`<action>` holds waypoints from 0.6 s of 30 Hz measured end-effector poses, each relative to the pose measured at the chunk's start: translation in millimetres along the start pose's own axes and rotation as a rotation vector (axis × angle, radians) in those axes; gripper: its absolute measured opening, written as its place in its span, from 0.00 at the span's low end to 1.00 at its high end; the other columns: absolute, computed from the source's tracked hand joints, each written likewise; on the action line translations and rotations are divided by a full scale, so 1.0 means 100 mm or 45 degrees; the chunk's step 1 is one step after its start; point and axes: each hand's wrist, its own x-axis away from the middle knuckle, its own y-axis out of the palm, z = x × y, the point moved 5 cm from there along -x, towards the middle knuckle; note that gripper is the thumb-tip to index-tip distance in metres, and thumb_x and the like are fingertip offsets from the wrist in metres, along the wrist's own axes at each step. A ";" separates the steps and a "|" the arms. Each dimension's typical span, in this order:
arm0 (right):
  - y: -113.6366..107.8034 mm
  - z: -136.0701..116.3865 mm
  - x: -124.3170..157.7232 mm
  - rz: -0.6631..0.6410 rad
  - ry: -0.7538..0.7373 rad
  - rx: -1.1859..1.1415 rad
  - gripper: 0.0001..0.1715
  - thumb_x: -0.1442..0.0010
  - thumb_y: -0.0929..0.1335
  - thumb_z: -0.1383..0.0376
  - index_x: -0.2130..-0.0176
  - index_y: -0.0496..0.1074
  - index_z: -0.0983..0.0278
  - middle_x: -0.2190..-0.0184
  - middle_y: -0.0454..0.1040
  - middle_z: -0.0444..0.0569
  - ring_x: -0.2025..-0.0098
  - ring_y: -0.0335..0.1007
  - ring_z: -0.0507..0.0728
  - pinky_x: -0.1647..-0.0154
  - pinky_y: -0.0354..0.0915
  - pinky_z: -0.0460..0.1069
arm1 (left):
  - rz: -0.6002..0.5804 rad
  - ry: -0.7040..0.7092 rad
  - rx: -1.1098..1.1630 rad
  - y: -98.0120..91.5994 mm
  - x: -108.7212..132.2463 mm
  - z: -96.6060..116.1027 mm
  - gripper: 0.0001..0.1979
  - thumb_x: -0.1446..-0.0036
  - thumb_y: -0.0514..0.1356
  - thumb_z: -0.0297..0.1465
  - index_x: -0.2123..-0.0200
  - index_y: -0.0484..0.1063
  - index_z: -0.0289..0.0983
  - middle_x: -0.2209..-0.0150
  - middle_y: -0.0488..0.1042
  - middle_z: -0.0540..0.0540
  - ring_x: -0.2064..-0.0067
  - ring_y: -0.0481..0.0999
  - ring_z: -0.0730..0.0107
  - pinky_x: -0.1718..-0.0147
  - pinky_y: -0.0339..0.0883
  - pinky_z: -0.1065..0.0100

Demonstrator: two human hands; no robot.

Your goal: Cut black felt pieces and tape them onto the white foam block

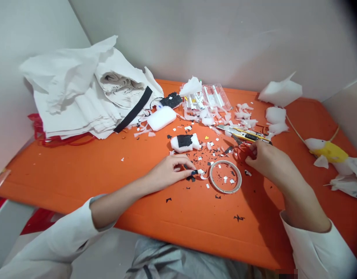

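Note:
My left hand is closed in a pinch on a small black piece, with a strip of white tape curling from it toward a tape roll. On the right, my right hand is closed around the red handles of scissors, which lie low over the table beside a yellow utility knife. Just beyond my left hand lies a fish-shaped white foam piece with a black band around its middle.
White cloths and a black strip lie at the back left. A clear marker case stands behind foam scraps. A yellow-and-white figure is at the right. Black and white clippings litter the orange table.

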 end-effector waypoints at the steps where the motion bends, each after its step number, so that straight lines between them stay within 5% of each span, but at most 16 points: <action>1: -0.03 0.00 0.01 -0.003 0.002 -0.010 0.07 0.47 0.66 0.63 0.68 0.60 0.60 0.73 0.69 0.52 0.74 0.64 0.60 0.77 0.52 0.51 | 0.003 -0.017 -0.002 0.00 0.00 -0.01 0.09 0.43 0.60 0.33 0.67 0.77 0.34 0.66 0.76 0.46 0.65 0.71 0.71 0.68 0.63 0.72; 6: -0.30 -0.02 0.16 0.065 0.126 -0.459 0.11 0.42 0.65 0.58 0.60 0.61 0.59 0.66 0.71 0.53 0.69 0.67 0.61 0.73 0.58 0.53 | 0.060 -0.176 0.052 -0.01 0.00 -0.13 0.13 0.43 0.61 0.39 0.67 0.77 0.34 0.70 0.75 0.48 0.72 0.66 0.75 0.74 0.57 0.72; 7: -0.31 -0.11 0.22 -0.026 0.066 -0.583 0.11 0.38 0.62 0.55 0.58 0.62 0.57 0.66 0.71 0.51 0.69 0.68 0.59 0.73 0.61 0.52 | 0.056 -0.221 0.111 0.00 0.00 -0.16 0.14 0.44 0.62 0.40 0.67 0.76 0.34 0.71 0.74 0.48 0.74 0.66 0.76 0.75 0.56 0.72; 10: -0.16 -0.55 0.55 -0.810 -0.085 -1.313 0.20 0.38 0.63 0.47 0.53 0.65 0.56 0.68 0.71 0.48 0.70 0.68 0.57 0.75 0.64 0.50 | 0.035 -0.320 0.406 0.05 0.01 -0.22 0.16 0.47 0.64 0.41 0.67 0.75 0.33 0.70 0.76 0.46 0.72 0.71 0.74 0.72 0.61 0.71; 12: -0.06 -0.78 0.77 -1.141 -0.039 -1.501 0.24 0.39 0.64 0.45 0.53 0.64 0.57 0.70 0.69 0.45 0.73 0.64 0.53 0.75 0.64 0.48 | 0.040 -0.372 0.589 0.08 0.02 -0.24 0.16 0.49 0.66 0.41 0.67 0.75 0.32 0.68 0.78 0.45 0.70 0.73 0.72 0.70 0.64 0.71; 18: 0.10 -1.02 0.96 -1.453 -0.035 -1.579 0.25 0.36 0.58 0.42 0.56 0.62 0.58 0.69 0.66 0.43 0.79 0.60 0.48 0.74 0.66 0.48 | 0.072 -0.465 0.701 0.04 0.01 -0.22 0.12 0.50 0.67 0.37 0.70 0.75 0.32 0.80 0.72 0.51 0.80 0.61 0.82 0.80 0.52 0.76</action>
